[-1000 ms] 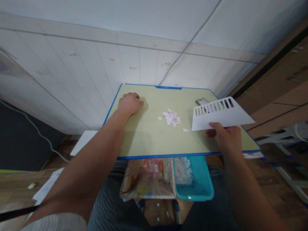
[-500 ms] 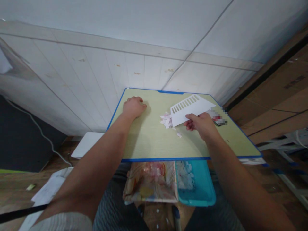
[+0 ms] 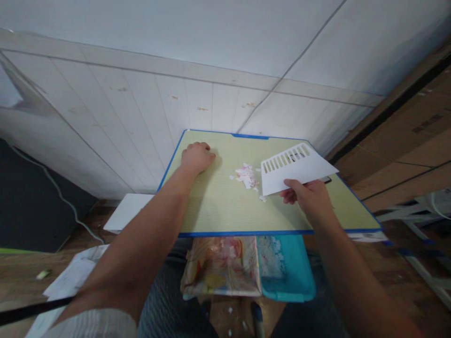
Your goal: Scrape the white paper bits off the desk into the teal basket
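A white card with a row of cut-out slots (image 3: 299,171) is pinched between the thumb and fingers of my right hand (image 3: 306,195). It is held tilted over the right half of the pale yellow tabletop (image 3: 218,206). Just left of the card lies a small heap of white and pinkish paper scraps (image 3: 246,176), with a few loose bits around it. My left hand (image 3: 196,157) rests on the left side of the tabletop, fingers loosely bent and thumb apart, with nothing visible in it.
Below the table's blue front edge, a turquoise bin (image 3: 299,277) holds white scraps, beside a patterned, lined container (image 3: 221,277). A dark flat object (image 3: 327,179) is mostly hidden behind the card. White wall panels (image 3: 200,103) stand behind; cardboard (image 3: 416,126) is at right.
My right hand has moved right with the card, away from the scraps. The heap now shows in full. My left hand has stayed in place.
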Motion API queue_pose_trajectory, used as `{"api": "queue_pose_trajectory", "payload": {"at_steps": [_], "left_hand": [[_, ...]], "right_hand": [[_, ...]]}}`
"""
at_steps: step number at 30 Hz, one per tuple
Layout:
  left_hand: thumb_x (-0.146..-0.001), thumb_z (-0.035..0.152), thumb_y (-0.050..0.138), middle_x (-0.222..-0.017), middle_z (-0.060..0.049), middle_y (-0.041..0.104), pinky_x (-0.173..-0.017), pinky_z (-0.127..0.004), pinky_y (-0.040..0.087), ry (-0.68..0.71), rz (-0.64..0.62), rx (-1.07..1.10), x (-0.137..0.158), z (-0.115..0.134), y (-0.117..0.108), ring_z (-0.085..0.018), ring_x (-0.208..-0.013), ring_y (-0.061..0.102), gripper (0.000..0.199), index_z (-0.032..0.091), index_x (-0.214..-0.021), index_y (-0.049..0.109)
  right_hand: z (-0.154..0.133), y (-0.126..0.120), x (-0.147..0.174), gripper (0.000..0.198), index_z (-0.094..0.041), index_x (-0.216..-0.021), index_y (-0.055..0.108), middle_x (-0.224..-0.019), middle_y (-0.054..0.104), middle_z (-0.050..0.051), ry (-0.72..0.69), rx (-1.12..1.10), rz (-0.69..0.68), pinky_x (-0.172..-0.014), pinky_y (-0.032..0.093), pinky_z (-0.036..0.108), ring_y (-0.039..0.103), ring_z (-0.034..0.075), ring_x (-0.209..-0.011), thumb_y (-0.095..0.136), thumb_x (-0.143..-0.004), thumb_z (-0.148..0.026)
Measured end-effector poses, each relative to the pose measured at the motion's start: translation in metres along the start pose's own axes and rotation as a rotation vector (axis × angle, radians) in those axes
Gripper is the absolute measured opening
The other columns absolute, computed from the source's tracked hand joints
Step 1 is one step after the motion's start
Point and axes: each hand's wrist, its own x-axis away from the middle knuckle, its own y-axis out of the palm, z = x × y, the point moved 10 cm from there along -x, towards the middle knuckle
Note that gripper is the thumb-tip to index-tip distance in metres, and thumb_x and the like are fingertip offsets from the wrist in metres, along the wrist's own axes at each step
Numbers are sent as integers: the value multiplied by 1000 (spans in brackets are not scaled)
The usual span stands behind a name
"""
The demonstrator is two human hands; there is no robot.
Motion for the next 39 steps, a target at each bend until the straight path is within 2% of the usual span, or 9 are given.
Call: {"api": "queue_pose_trajectory", "payload": {"at_steps": [8,10,12,16,20,23,28,32,39], "left_hand": [[-105,41,66,-162,-18,80,-132,-56,56,-6,25,11,-3,-3,3,-43,-155,69,54,21,-152,86],[-105,43,66,-162,-18,80,-132,-56,56,-1,26,5,-4,-3,4,-42,-155,69,54,22,-151,86],[-106,44,66,-162,-18,81,-132,-56,56,1,24,-1,-4,-4,4,-42,-155,69,54,22,-152,86],[-106,44,67,-162,-19,80,-133,-57,56,6,30,10,-5,-4,4,-43,-155,69,55,20,-152,86],[-107,43,67,-161,-19,80,-134,-58,55,12,25,19,-5,-4,4,-43,-155,70,54,20,-152,85],[-107,43,69,-162,-20,80,-134,-59,56,1,18,30,-3,-3,2,-44,-157,69,52,21,-151,86],[-108,40,68,-162,-20,80,-134,-56,57,-2,23,25,0,0,-2,-43,-156,70,52,19,-152,86],[-108,40,66,-163,-20,80,-134,-54,56,9,19,14,0,1,-1,-42,-156,70,54,18,-154,85],[-107,42,66,-163,-18,80,-134,-55,57,-3,23,6,-2,-2,0,-42,-157,70,53,21,-152,86]], "right_hand": [[17,-24,12,46,-20,-60,80,-55,74,14,-38,114,92,-49,54,34,64,22,-46,82,-81,-60],[16,-25,11,45,-20,-61,81,-58,76,14,-65,104,125,-50,56,34,67,22,-48,83,-83,-60],[15,-18,10,45,-19,-63,82,-62,79,15,-82,76,97,-51,57,33,68,22,-49,84,-84,-59],[20,-6,4,48,-19,-65,82,-63,79,16,-69,42,15,-50,56,33,67,21,-48,87,-83,-63],[27,-21,2,50,-21,-63,80,-60,77,14,-47,74,105,-49,57,35,68,23,-48,87,-82,-67],[28,-25,7,52,-20,-63,82,-57,75,13,-52,117,105,-53,59,36,68,23,-48,84,-84,-67],[20,-32,22,48,-21,-64,83,-61,78,13,-98,111,190,-55,59,34,70,23,-51,82,-89,-62],[20,-32,23,46,-20,-66,84,-65,81,14,-108,76,176,-56,61,35,72,23,-53,84,-89,-60],[33,-47,16,45,-20,-69,83,-66,81,15,-79,80,214,-53,60,35,72,24,-52,86,-86,-62]]}}
